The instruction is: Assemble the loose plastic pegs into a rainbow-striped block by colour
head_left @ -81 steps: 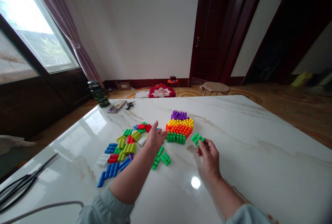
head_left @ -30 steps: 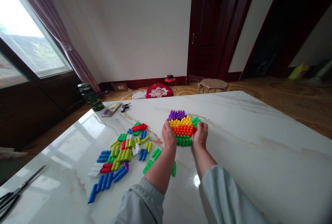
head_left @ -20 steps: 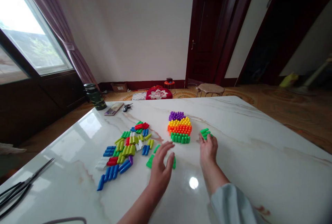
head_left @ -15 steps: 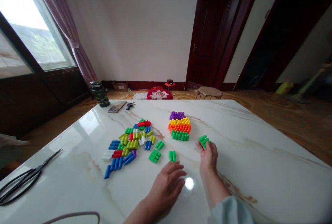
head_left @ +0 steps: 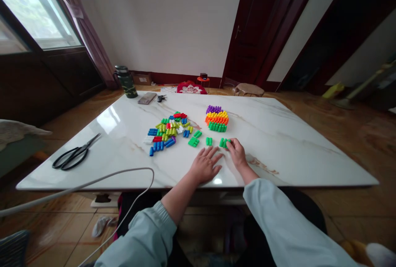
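Right hand [head_left: 236, 153] has a glossy green plastic peg piece [head_left: 223, 143] pinched at its right end, around 10 o'clock; can't tell if it touches the white marble-look bench [head_left: 293, 147]. Left hand [head_left: 204, 165] is palm-down, fingers spread, with a green plastic peg pair [head_left: 209, 141] at its 12. The purple-yellow-orange-green knobbly plastic rows [head_left: 217, 120] sit at the right hand's 11. I'd pinch lightly and squarely so nothing tilts.

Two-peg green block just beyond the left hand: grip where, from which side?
Best pinch the two-peg green block across its long sides, likely from above with the left hand: its pegs lie side by side, pointing away, with gaps on both flanks.
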Demonstrator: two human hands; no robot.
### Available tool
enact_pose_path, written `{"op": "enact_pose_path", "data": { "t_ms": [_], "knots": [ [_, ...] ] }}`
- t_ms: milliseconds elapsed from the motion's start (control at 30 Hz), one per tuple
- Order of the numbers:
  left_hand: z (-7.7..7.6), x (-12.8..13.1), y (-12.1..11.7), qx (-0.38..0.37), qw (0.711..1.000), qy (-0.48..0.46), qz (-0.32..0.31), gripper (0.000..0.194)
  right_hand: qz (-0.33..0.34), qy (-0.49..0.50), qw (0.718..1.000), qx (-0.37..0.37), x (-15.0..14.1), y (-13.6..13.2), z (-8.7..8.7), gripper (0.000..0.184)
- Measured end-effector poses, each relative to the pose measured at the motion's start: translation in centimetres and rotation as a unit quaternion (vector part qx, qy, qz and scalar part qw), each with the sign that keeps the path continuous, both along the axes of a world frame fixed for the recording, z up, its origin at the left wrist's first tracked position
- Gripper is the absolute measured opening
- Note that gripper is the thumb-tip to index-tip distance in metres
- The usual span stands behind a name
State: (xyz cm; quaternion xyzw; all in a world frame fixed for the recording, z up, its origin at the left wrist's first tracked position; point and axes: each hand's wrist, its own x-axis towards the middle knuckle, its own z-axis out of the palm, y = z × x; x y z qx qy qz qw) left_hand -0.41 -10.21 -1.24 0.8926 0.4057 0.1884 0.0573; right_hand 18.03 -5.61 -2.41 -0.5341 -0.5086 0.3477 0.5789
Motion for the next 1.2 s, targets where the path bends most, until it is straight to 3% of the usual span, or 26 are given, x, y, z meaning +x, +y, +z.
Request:
{"op": "enact_pose_path", "data": {
  "t_ms": [233,733,933,1033,1200],
  "knots": [
    [0.2,0.1,0.1,0.002,1.0,0.001,0.005,0.048,-0.034,-0.011,0.999,-0.001,-0.2,0.2,0.1,0.042],
    [0.3,-0.1,0.0,-0.023,0.999,-0.024,0.001,0.05,-0.044,0.026,0.999,-0.005,-0.4,0.7,0.1,0.039],
    [0.5,-0.1,-0.1,-0.034,0.999,-0.031,-0.002,0.051,-0.039,0.015,0.998,-0.04,-1.0,0.9,0.6,0.039],
    [0.6,-0.1,-0.1,-0.035,0.999,-0.035,-0.002,0.05,-0.009,-0.015,0.996,-0.088,-0.8,2.2,2.0,0.035],
    [0.7,-0.1,-0.2,-0.048,0.997,-0.064,-0.002,0.051,0.041,-0.081,0.988,-0.127,0.0,6.8,7.1,0.025]
  ]
}}
